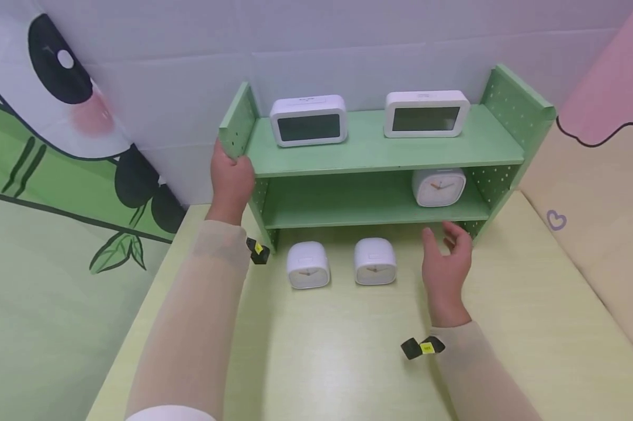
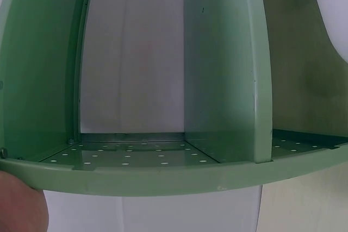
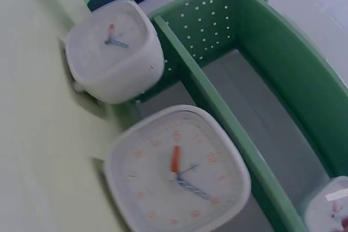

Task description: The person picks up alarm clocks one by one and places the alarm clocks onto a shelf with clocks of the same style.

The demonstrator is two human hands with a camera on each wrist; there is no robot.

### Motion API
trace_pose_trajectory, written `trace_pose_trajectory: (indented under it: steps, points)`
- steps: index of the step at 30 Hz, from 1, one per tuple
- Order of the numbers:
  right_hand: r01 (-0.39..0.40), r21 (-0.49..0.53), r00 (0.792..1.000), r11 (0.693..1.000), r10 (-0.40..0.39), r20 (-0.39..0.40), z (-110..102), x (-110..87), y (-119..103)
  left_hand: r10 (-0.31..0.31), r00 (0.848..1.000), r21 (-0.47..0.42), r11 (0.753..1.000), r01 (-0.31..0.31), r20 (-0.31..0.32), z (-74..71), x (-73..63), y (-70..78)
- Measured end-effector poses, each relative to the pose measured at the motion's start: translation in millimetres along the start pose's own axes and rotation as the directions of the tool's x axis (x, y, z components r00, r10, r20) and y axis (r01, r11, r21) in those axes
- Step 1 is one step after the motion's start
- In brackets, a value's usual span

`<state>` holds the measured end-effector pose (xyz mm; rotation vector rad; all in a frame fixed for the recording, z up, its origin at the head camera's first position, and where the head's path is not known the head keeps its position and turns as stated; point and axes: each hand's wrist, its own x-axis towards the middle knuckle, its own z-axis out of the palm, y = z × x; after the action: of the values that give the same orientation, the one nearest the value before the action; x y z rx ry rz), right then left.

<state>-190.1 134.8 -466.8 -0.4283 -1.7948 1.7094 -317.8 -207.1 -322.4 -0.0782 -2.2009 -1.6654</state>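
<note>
A green two-tier shelf with dotted side panels stands at the table's far side. My left hand grips its left side panel; in the left wrist view only part of that hand shows at the panel's edge. A white alarm clock sits at the right on the lower tier. Just below and in front of it is my right hand, fingers loosely bent and holding nothing. Two more white alarm clocks, the left one and the right one, stand on the table before the shelf.
On the upper tier are two white digital clocks, one at left and one at right. The pale wooden table runs back to a wall covered with cartoon-printed sheets.
</note>
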Motion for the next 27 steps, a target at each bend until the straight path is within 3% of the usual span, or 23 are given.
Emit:
trace_pose_trajectory:
  steps: [4,8,16,20,27]
  points:
    - [0.074,0.021,0.993,0.997,-0.076,0.089,-4,-22.2,-6,-0.018,1.000,0.032,0.999,0.018,-0.005,0.7,-0.4,-1.3]
    - [0.127,-0.027,0.973,0.992,-0.119,0.199,-6,-34.8,-6,-0.027,1.000,0.053,0.998,0.027,-0.008,0.2,-1.3,0.2]
    - [0.207,-0.117,0.929,0.971,-0.157,0.335,-12,-43.1,22,-0.032,0.999,0.039,0.999,0.032,0.000,0.9,-1.3,0.3]
    - [0.226,-0.151,0.913,0.962,-0.154,0.379,-12,-48.2,29,-0.026,1.000,0.044,0.999,0.026,-0.002,1.6,-0.1,-0.7]
    - [0.242,-0.183,0.903,0.953,-0.152,0.401,-11,-55.9,37,-0.006,1.000,0.039,0.999,0.007,-0.006,2.9,0.4,-0.9]
